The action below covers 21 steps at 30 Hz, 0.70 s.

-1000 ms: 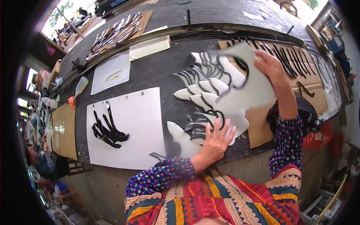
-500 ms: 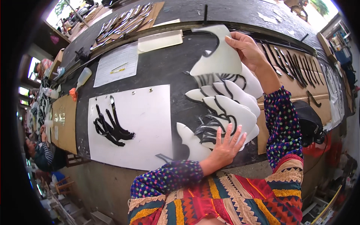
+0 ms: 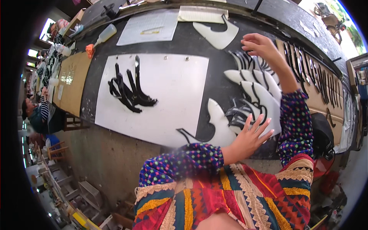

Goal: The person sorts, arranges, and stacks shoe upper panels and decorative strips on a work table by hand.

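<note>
Nearest the body, the left hand (image 3: 251,137) lies flat with fingers spread, pressing on the near end of a stack of white curved cut-out pieces (image 3: 260,96) at the front edge of the dark tabletop (image 3: 191,42). Black curved strips (image 3: 239,115) lie between and on the white pieces just under the fingertips. To the left, a large white rectangular board (image 3: 168,103) rests on the tabletop with a bundle of black strips (image 3: 128,92) lying on it. Farther out, the right hand (image 3: 262,46) hovers over the far end of the stack — fingers loosely curled, open, holding nothing. Just beyond it a single white cut-out piece (image 3: 216,34) lies alone on the tabletop, a little apart from the fingertips. Past that sit a pale printed sheet (image 3: 151,28) and a cream lined paper (image 3: 201,14). A white squeeze bottle (image 3: 105,34) lies beside an orange object (image 3: 89,50) at the far left. At right, rows of black strips (image 3: 310,73) lie on a brown cardboard sheet (image 3: 326,103).
</note>
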Motion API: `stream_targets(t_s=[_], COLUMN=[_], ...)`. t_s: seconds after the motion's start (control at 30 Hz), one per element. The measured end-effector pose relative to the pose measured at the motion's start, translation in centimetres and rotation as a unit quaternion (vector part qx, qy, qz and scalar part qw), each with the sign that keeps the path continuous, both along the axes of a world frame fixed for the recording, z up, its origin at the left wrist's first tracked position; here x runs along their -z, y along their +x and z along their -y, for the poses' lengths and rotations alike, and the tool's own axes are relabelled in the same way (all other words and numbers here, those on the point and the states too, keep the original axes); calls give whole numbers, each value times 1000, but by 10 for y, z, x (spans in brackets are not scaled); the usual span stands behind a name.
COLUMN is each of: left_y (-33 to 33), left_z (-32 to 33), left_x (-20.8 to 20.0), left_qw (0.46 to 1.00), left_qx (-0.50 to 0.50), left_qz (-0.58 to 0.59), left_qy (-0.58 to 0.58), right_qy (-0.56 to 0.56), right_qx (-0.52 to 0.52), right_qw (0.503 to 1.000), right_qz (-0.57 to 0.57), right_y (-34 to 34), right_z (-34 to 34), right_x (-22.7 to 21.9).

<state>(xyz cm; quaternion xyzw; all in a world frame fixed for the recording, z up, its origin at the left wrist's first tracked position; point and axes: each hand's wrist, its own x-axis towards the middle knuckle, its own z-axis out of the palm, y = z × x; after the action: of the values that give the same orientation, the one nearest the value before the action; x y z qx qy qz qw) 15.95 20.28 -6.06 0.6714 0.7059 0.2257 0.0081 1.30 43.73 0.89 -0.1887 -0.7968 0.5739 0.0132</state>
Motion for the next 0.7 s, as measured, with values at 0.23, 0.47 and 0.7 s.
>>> stream_targets(t_s=[0.23,0.47,0.7], left_y=[-39,-37,-42], left_z=[91,149,156], left_x=[-29,13,16], left_qw=[986,993,996], left_qx=[101,51,67], left_qz=[112,-99,-49], left_qy=[-72,-47,11], right_qy=[-85,-164,-84], right_qx=[-92,29,283], right_qw=[991,986,945], right_qz=[50,4,-143], right_y=[154,222,236], right_z=[64,115,140], right_x=[-25,13,67])
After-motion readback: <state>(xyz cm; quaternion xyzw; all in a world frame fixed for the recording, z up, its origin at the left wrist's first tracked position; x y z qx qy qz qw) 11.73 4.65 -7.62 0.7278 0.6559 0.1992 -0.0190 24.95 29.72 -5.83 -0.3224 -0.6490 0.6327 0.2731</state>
